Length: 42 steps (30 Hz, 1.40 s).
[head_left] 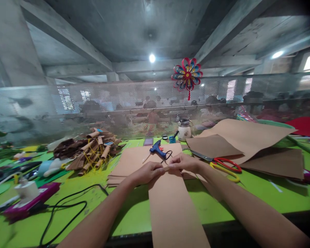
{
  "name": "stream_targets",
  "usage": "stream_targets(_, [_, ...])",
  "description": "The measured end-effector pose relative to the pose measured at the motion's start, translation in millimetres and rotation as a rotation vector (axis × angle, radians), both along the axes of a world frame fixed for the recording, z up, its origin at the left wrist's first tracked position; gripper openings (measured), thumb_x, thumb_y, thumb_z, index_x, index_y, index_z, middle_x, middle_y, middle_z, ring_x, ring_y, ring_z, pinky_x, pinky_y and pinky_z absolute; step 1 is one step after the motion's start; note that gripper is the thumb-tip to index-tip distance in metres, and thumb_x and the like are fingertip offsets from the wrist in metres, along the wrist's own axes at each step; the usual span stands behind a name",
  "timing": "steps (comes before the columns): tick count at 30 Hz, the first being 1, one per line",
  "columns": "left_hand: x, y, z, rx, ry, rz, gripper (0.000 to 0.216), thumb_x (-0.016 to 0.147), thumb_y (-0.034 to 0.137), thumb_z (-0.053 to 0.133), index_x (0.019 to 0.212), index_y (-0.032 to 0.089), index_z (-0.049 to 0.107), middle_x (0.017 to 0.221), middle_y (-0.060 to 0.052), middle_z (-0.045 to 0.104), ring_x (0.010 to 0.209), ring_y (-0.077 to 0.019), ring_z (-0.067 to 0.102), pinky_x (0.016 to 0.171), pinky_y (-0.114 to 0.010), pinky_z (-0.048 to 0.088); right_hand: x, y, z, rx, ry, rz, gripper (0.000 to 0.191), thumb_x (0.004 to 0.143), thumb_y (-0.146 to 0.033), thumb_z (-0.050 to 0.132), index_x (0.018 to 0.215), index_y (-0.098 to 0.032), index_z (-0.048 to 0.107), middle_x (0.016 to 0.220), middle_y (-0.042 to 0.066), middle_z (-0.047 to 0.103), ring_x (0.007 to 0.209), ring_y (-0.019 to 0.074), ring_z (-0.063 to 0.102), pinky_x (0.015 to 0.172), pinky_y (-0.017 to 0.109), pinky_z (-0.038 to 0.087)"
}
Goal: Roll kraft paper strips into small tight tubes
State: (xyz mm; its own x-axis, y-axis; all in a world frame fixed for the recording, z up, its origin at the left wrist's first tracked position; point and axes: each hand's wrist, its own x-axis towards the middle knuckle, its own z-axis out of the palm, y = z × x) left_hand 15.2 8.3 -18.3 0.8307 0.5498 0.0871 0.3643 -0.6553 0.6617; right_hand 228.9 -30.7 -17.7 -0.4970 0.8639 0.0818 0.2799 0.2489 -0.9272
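Observation:
A long strip of tan paper (174,210) runs from the stack towards me and over the table's front edge. Its far end is pinched between the fingers of my left hand (152,171) and my right hand (183,163), where it looks folded or rolled into a narrow edge. Both hands are closed and almost touch each other. Just beyond them a blue glue gun (157,148) lies on a stack of tan paper (130,160). To the right of my right hand rest scissors (226,166) with red and yellow handles.
Rolled brown paper pieces (98,148) with yellow strands lie at the left. A magenta power strip (32,201) and a black cable (67,203) occupy the near left. Large brown sheets (248,137) cover the right side. A jar (184,131) stands before the perforated metal screen (119,103).

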Motion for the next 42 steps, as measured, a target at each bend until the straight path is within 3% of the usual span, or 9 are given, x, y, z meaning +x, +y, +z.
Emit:
stream_targets(8, [0, -1, -1.0, -0.053, -0.038, -0.036, 0.041, 0.082, 0.052, 0.04, 0.069, 0.014, 0.049, 0.058, 0.003, 0.04, 0.053, -0.0079, 0.034, 0.052, -0.019, 0.029, -3, -6, 4.8, 0.042, -0.039, 0.032, 0.042, 0.072, -0.05, 0.056, 0.057, -0.012, 0.048, 0.051, -0.006, 0.033, 0.048, 0.0046, 0.026, 0.046, 0.02, 0.018])
stream_targets(19, [0, -2, -2.0, -0.116, -0.01, -0.017, 0.042, 0.079, 0.054, 0.045, 0.074, 0.013, 0.052, 0.06, 0.003, 0.044, 0.053, -0.0075, 0.036, 0.051, -0.019, 0.03, -4, -5, 3.2, 0.094, -0.156, -0.022, 0.038, 0.074, -0.044, 0.054, 0.055, -0.014, 0.04, 0.048, -0.007, 0.029, 0.045, 0.0043, 0.023, 0.043, 0.02, 0.015])
stream_targets(24, [-2, -1, -0.2, -0.16, 0.084, 0.043, 0.04, 0.077, 0.054, 0.047, 0.074, 0.014, 0.051, 0.052, 0.004, 0.047, 0.045, -0.008, 0.04, 0.046, -0.02, 0.031, 2, -2, 5.5, 0.13, -0.164, -0.08, 0.039, 0.074, -0.047, 0.053, 0.057, -0.013, 0.044, 0.049, -0.006, 0.034, 0.045, 0.0047, 0.027, 0.043, 0.019, 0.018])
stream_targets(34, [-3, 0, -4.5, -0.308, -0.035, 0.005, 0.038, 0.077, 0.052, 0.049, 0.072, 0.014, 0.049, 0.055, 0.004, 0.043, 0.046, -0.0067, 0.04, 0.043, -0.018, 0.03, 15, 6, -0.4, 0.135, -0.14, 0.005, 0.042, 0.073, -0.052, 0.054, 0.063, -0.011, 0.049, 0.052, -0.005, 0.034, 0.048, 0.0051, 0.027, 0.045, 0.019, 0.017])
stream_targets(42, [-3, 2, -8.1, -0.347, -0.01, 0.031, 0.036, 0.076, 0.051, 0.05, 0.071, 0.015, 0.048, 0.051, 0.005, 0.044, 0.041, -0.0083, 0.043, 0.04, -0.019, 0.034, 17, 9, -5.8, 0.106, -0.128, 0.036, 0.043, 0.073, -0.052, 0.055, 0.063, -0.011, 0.051, 0.049, -0.006, 0.034, 0.045, 0.0047, 0.026, 0.044, 0.019, 0.018])
